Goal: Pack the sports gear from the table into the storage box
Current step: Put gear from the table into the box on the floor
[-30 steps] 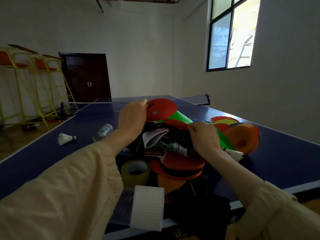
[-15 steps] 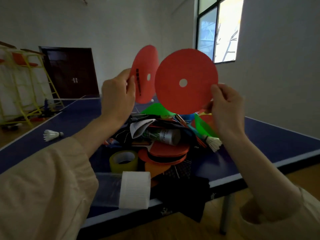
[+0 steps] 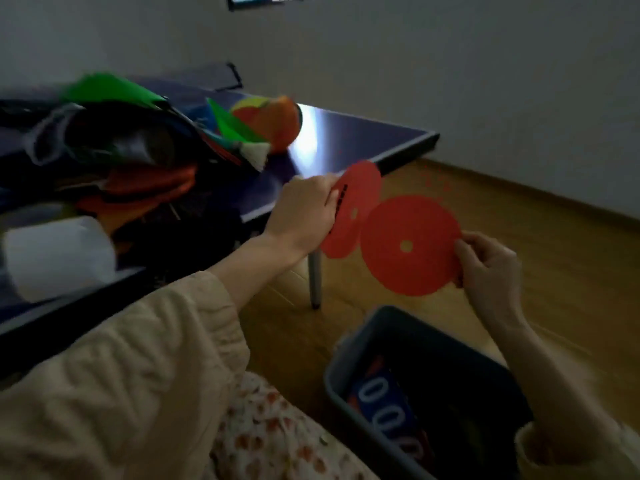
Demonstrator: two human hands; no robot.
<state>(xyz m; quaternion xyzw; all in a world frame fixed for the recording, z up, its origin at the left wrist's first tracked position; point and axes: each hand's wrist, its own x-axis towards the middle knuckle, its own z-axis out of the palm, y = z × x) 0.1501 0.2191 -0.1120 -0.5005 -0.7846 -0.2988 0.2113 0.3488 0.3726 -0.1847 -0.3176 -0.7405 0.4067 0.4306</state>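
Observation:
My left hand [image 3: 304, 213] grips a red flat disc [image 3: 356, 199] by its edge, off the table's corner. My right hand [image 3: 488, 268] pinches a second, larger-looking red disc [image 3: 410, 245] with a small centre hole, held face-on above the floor. Both discs hang above and behind the dark grey storage box [image 3: 349, 362], which stands on the wooden floor at the lower right. Inside the box lies a blue item with white digits [image 3: 384, 410]. The heap of sports gear [image 3: 131, 154] sits on the blue table [image 3: 346, 136] to the left.
On the table lie green cones [image 3: 107, 90], an orange disc stack [image 3: 277, 123], a shuttlecock [image 3: 254, 154] and a white roll [image 3: 59, 254] near the front edge. A table leg [image 3: 314, 278] stands between the hands and the box. Bare wooden floor spreads to the right.
Both hands have carried the two red discs down from head height, off the table's right side, toward the box. The view has swung down and to the right.

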